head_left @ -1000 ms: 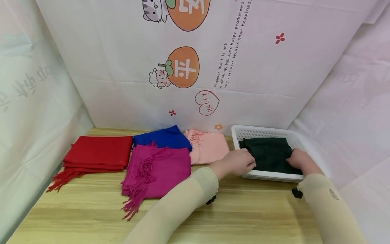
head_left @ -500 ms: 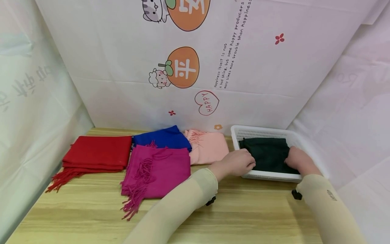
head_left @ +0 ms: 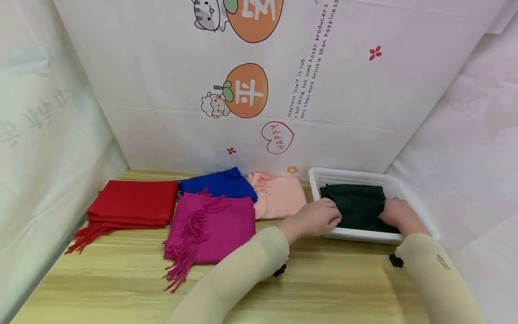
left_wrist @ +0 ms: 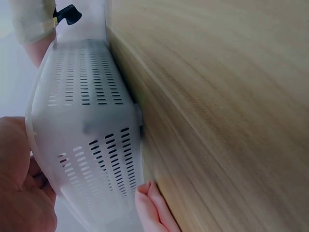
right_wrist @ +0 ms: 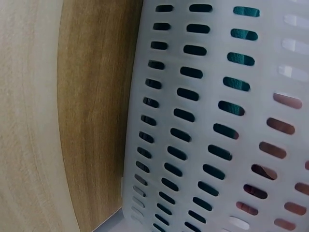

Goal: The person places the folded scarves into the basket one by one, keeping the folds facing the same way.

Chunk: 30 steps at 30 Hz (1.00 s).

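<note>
A folded dark green scarf [head_left: 360, 204] lies inside a white slotted plastic basket [head_left: 344, 172] at the back right. My left hand [head_left: 317, 218] reaches over the basket's front left rim and pinches the scarf's left edge with curled fingers. In the left wrist view, that hand [left_wrist: 21, 179] bends over the rim, its fingertips partly hidden behind the wall. On the opposite side my right hand [head_left: 398, 213] holds the scarf's right edge inside the basket. Through the slots in the right wrist view, bits of green cloth and fingers [right_wrist: 280, 125] show.
Left of the basket lies a folded pink scarf [head_left: 283, 198], then a blue one [head_left: 220, 182]. A magenta scarf [head_left: 226, 229] with fringe overlaps the blue one's front, and a red scarf [head_left: 137, 200] is farthest left. White printed sheets [head_left: 332, 135] wall in the wooden table [head_left: 121, 279].
Since a second ago my right hand has shifted slightly left, inward along the scarf's right side. The left hand stays at the scarf's left edge. The head view has shifted a little.
</note>
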Available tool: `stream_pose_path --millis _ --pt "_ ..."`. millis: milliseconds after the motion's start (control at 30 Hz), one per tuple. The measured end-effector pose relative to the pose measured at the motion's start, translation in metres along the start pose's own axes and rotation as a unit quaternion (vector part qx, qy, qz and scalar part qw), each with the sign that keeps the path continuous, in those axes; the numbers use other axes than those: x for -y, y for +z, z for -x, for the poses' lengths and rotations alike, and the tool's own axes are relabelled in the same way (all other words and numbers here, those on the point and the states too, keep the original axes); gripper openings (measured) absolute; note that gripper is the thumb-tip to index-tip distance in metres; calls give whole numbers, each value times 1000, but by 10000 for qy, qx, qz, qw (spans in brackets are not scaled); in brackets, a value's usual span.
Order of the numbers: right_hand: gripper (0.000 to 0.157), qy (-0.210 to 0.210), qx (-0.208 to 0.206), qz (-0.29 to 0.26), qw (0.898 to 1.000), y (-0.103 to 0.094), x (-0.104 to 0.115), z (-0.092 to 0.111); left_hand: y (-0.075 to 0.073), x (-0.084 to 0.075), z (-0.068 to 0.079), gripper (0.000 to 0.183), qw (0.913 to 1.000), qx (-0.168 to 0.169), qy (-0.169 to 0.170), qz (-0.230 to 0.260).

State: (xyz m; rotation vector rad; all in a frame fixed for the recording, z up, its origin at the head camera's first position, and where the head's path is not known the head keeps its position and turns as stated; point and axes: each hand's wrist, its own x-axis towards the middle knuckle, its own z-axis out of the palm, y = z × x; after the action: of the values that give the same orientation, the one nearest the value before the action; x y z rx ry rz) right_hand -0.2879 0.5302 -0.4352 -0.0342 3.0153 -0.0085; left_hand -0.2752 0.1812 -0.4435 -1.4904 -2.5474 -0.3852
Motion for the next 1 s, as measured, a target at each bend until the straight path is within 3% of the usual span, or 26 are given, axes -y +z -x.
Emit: stream_pose_path --millis 533,767,1000 --pt "61 101 14 -446 9990 1 -1 2 1 4 14 31 9996 -133 208 165" --pt "67 175 -138 -750 9969 -4 9 9 -6 7 28 42 9973 12 -218 699" --pt "70 153 -390 -1242 9914 -10 46 20 -11 17 48 45 9909 -321 -582 1166"
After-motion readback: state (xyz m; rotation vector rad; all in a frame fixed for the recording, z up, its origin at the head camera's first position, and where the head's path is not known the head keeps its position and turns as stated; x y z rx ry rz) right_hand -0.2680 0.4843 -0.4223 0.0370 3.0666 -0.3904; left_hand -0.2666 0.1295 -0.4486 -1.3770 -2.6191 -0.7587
